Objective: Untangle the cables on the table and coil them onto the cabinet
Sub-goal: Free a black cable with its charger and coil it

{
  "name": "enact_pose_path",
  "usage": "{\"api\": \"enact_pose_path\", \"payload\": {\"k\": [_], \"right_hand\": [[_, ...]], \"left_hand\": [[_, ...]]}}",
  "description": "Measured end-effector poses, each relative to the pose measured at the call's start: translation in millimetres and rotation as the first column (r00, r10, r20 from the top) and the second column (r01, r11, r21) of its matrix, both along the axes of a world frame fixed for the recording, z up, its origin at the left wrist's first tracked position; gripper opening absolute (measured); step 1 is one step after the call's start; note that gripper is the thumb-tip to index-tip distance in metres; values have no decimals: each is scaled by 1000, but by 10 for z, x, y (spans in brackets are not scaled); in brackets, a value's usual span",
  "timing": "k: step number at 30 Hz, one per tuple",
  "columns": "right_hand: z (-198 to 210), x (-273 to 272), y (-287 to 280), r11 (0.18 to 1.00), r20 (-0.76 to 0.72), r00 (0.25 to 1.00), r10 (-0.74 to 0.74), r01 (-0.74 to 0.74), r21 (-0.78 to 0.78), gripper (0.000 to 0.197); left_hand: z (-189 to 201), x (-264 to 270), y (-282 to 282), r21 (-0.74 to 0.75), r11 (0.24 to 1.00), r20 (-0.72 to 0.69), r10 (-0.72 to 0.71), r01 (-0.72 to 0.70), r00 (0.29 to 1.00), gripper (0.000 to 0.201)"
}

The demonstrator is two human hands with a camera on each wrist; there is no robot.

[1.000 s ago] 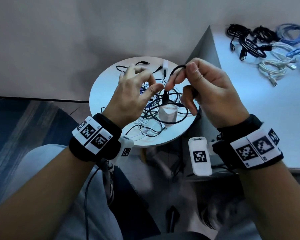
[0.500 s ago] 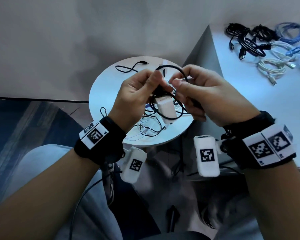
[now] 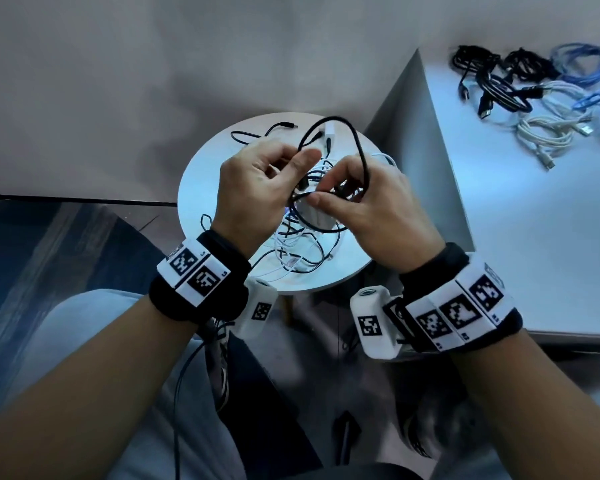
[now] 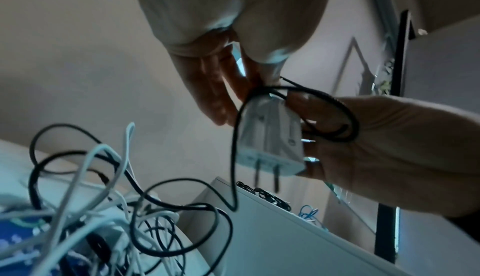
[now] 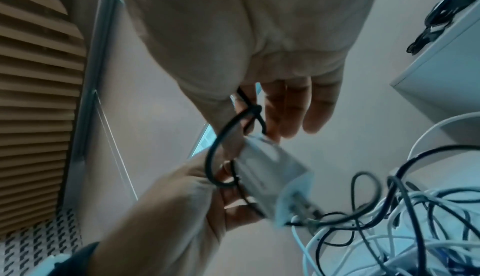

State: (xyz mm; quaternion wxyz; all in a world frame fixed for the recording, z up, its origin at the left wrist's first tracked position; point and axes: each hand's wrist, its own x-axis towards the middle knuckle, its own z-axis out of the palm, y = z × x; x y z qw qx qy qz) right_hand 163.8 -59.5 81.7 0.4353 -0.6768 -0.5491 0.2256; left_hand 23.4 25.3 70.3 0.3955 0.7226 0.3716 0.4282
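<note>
Both hands hover close together over the round white table [image 3: 201, 188]. My left hand [image 3: 257, 188] and right hand [image 3: 378, 209] each pinch a thin black cable [image 3: 358, 142], which arcs up in a loop above the fingers. Small loops of the black cable [image 4: 233, 167] lie against the right hand [image 4: 389, 147]. A white plug charger [image 3: 314, 214] sits between the fingers of both hands, its charger body [image 4: 270, 137] prongs down. In the right wrist view the left hand [image 5: 176, 208] pinches a cable loop [image 5: 208, 163] beside the charger [image 5: 267, 174].
A tangle of black and white cables [image 3: 298, 251] lies on the table under the hands. The white cabinet [image 3: 534, 237] stands to the right, with several coiled black, white and blue cables [image 3: 534, 91] at its far end. My knees are below the table.
The hands have turned and closed in on each other. A larger loop of the black cable now stands above them, and the white charger is up between the fingers.
</note>
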Motion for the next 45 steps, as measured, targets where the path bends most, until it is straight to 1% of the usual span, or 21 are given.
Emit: {"api": "enact_pose_path", "payload": {"k": [3, 5, 7, 10, 12, 14, 17, 19, 21, 23, 25, 28, 31, 33, 35, 36, 37, 39, 41, 43, 45], "right_hand": [[30, 67, -20, 995, 66, 993, 101, -101, 4, 14], [81, 152, -51, 972, 123, 968, 219, -205, -114, 13], [124, 250, -67, 931, 175, 942, 288, -232, -283, 20], [100, 377, -69, 912, 214, 939, 270, -177, -370, 38], [66, 410, -88, 900, 6, 966, 260, -240, -364, 53], [33, 412, -92, 902, -221, 942, 251, -311, -298, 58], [46, 346, -58, 911, -538, 824, 179, -346, -227, 56], [38, 305, -44, 909, -603, 774, 195, -374, -186, 44], [26, 293, -46, 922, -510, 829, 231, -353, -156, 31], [25, 290, -39, 942, -426, 881, 204, -295, -160, 36], [29, 241, -18, 970, -372, 917, 146, -206, -126, 38], [-33, 111, 8, 991, -291, 953, 85, -111, -75, 18], [-102, 57, 44, 986, -280, 960, 23, -68, -150, 19], [-66, 76, 58, 970, -353, 934, -53, -35, -240, 22], [-40, 127, 61, 951, -429, 893, -136, -4, -309, 25], [-50, 162, 54, 941, -418, 894, -160, 9, -340, 24], [-69, 201, 42, 926, -349, 923, -165, 23, -376, 24], [-128, 265, 18, 886, -83, 993, -79, 32, -463, 27], [-150, 270, -12, 845, 126, 991, 37, 37, -533, 27], [-145, 244, -30, 854, 244, 965, 94, 48, -518, 16], [-135, 203, -26, 908, 212, 967, 139, -39, -418, 29]], "left_hand": [[-46, -23, 105, 2, 998, -78, 62, -62, 995, 31], [-65, -49, 193, -51, 994, -72, 97, -101, 993, 33], [-72, -39, 202, -126, 991, -22, 37, -40, 999, 35], [-55, 12, 97, -191, 977, 69, -83, 95, 994, 35], [-34, 23, 83, -185, 977, 111, -87, 107, 990, 35], [-7, 24, 97, -208, 965, 200, -116, 158, 973, 32], [18, 28, 73, -249, 933, 293, -182, 259, 938, 30], [18, 29, 52, -270, 927, 301, -177, 262, 937, 31], [27, 15, 62, -272, 925, 314, -174, 264, 934, 33], [25, 10, 87, -223, 944, 278, -179, 244, 944, 33], [-9, 24, 106, -159, 966, 183, -175, 205, 967, 32], [-38, 31, 93, -115, 964, 107, -227, 239, 968, 27], [-74, 23, 74, -17, 958, 67, -285, 287, 956, 26], [-81, 47, 37, 14, 959, 146, -282, 283, 948, 26], [-55, 59, 57, -13, 971, 307, -224, 239, 925, 27], [-26, 51, 100, -32, 977, 383, -181, 209, 906, 30], [5, 32, 156, -45, 982, 441, -143, 181, 886, 33], [56, -5, 253, -41, 992, 488, -86, 121, 869, 31], [54, -21, 289, -20, 1000, 449, -10, 21, 893, 27], [3, -8, 294, -17, 998, 387, 62, -61, 920, 24], [-37, 6, 296, -41, 996, 338, 84, -74, 937, 26]]}}
